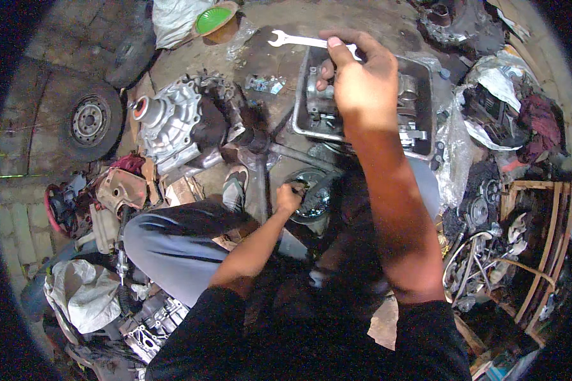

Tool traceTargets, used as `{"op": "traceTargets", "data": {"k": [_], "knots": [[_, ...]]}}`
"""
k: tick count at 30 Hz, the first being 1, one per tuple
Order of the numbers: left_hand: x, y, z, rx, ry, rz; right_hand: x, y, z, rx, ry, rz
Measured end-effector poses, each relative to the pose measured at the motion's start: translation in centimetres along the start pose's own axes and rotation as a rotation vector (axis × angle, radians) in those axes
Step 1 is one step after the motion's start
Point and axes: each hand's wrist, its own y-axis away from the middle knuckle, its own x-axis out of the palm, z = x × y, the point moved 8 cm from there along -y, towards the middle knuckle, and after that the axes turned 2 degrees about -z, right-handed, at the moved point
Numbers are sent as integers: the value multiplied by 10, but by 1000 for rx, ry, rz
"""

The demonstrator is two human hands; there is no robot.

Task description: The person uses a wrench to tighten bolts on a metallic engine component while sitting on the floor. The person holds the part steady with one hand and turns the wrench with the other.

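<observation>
My right hand (pixel 365 79) is raised over an open metal housing (pixel 300 127), its fingers closed on a spanner (pixel 299 40). The spanner's open-ended jaw points left; its other end is hidden by the hand. Several bare metal parts (pixel 413 101) lie inside the housing. Lower down, my left hand (pixel 290 198) reaches into a round, shiny basin (pixel 313 221) between my legs. Its fingers are curled around something dark that I cannot make out. Left of the housing sits a silver gearbox casing (pixel 171 124) with a protruding shaft end.
A wheel with a tyre (pixel 90 119) lies at the left. Beyond the gearbox is a green dish (pixel 214 20). Wooden framing (pixel 546 247) and tangled metal scrap (pixel 480 260) crowd the right. A white sack (pixel 82 295) and an engine part (pixel 156 327) lie at lower left.
</observation>
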Motion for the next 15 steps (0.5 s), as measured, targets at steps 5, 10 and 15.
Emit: {"op": "traceTargets", "data": {"k": [5,10,15], "knots": [[5,0,-10,-114,24,-14,-8,-12,-11,11,-59,-30],[3,-3,5,-56,-46,62,-2,-13,-5,66,-134,-24],[-53,-7,-64,320,-22,258,-1,-14,-4,68,-159,-1]]}}
